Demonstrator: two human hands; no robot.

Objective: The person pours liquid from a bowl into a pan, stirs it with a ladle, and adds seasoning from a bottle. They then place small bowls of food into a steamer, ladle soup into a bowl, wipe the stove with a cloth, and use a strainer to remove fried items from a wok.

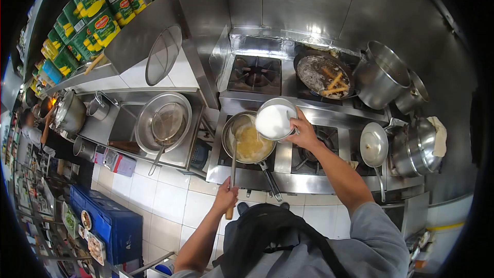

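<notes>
My left hand [225, 196] is closed round the handle of a long ladle [234, 167], whose head dips into a pan [226, 143] of yellow liquid on the front stove. Above the pan's right side, my right hand [303, 133] grips a round metal container [275, 118] of white liquid, tilted toward the pan. The container's lower left rim overlaps the pan from this view. The pan's dark handle [271, 181] points toward me, with neither hand on it.
Behind stands a wok [324, 74] with frying sticks in oil. Pots [383, 74] and a small lidded pan [374, 145] are on the right. A large bowl with a strainer [163, 123] sits left. A blue crate [121, 226] and another person [33, 131] are farther left.
</notes>
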